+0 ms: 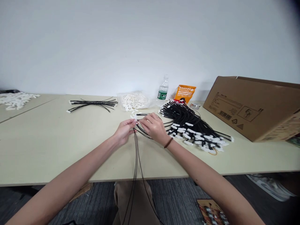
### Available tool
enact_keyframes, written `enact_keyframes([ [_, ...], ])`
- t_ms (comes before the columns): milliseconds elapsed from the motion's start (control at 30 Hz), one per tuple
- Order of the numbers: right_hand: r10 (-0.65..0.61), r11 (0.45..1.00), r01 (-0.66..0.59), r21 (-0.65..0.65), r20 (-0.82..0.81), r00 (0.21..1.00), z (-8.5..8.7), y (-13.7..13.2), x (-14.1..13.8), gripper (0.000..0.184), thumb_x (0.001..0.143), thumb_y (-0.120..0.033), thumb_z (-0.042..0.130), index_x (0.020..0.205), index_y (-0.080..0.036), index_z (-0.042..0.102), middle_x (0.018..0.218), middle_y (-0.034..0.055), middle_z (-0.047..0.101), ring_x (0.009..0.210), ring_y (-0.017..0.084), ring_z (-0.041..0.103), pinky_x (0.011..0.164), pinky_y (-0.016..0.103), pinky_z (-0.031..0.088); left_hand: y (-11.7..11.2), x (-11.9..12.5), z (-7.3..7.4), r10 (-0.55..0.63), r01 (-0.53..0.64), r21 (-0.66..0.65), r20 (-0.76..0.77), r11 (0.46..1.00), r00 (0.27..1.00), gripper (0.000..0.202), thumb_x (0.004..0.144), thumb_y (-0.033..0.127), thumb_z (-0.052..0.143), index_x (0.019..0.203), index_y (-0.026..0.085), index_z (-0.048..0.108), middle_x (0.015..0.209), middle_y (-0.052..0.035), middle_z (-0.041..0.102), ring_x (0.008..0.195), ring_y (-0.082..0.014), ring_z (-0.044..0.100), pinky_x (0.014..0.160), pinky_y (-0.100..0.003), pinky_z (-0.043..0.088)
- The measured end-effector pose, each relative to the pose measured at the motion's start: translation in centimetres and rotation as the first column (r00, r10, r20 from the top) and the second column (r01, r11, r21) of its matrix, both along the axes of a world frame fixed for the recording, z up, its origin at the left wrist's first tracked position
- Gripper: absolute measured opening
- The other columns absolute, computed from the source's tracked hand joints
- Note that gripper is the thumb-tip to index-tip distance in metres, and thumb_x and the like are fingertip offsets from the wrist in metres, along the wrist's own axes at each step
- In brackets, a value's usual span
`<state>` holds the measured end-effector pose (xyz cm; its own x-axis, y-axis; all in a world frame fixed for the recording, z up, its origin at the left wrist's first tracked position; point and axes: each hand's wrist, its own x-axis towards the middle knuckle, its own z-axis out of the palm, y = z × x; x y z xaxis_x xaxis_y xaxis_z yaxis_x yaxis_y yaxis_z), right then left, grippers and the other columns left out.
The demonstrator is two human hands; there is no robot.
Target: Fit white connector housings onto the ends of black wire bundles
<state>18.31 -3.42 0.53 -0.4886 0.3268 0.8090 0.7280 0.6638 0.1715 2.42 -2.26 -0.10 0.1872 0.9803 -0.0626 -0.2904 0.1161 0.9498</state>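
Note:
My left hand (123,131) pinches a small white plastic connector (133,117) and the ends of thin black wires (136,162). Those wires hang down past the table's front edge toward my lap. My right hand (153,126) sits close against the left, its fingers closed on a few black wires near the connector. To the right of it lies a large heap of black wires with white connectors (192,131), almost touching my right fingers. A smaller bundle of wires (92,105) lies at the far left.
A clear bag of white connectors (134,101), a water bottle (162,90), an orange packet (185,93) and a small tin (195,106) stand at the back. A cardboard box (248,107) lies at the right; white parts (16,100) sit far left.

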Motion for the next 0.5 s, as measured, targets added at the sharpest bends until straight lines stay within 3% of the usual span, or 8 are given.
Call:
enact_keyframes([
  [100,0.059,0.997,-0.062,0.043,0.074,0.996,0.2,-0.4,-0.3,0.013,0.086,-0.020,0.050,0.093,-0.020,0.061,0.093,0.0049,0.061,0.094,0.018,0.046,0.081,0.032,0.036,0.2,-0.3,0.0,0.042,-0.042,-0.017,0.017,0.999,0.999,0.026,0.056,0.029,0.074,0.075,0.014,0.064,0.083,-0.0031,0.060,0.073,-0.0097,0.051,0.067,-0.023,0.041],
  [233,0.198,0.978,-0.208,0.012,0.265,0.944,-0.1,-0.5,-0.7,0.013,0.087,-0.016,0.047,0.084,-0.020,0.060,0.087,0.0020,0.061,0.094,0.016,0.047,0.081,0.031,0.035,0.4,-0.5,0.1,0.056,-0.055,-0.045,0.019,0.998,0.998,0.026,0.055,0.028,0.074,0.074,0.014,0.064,0.082,-0.0037,0.061,0.073,-0.0109,0.053,0.067,-0.025,0.042],
  [500,0.230,0.973,-0.229,-0.038,0.294,0.928,-0.8,-0.1,-1.1,0.018,0.089,-0.015,0.043,0.077,-0.017,0.057,0.083,0.0025,0.060,0.087,0.014,0.048,0.077,0.029,0.036,0.3,-0.5,0.3,0.076,-0.075,-0.070,0.014,0.995,0.997,0.020,0.060,0.027,0.071,0.073,0.014,0.064,0.080,-0.0033,0.060,0.070,-0.0097,0.052,0.064,-0.023,0.042],
])
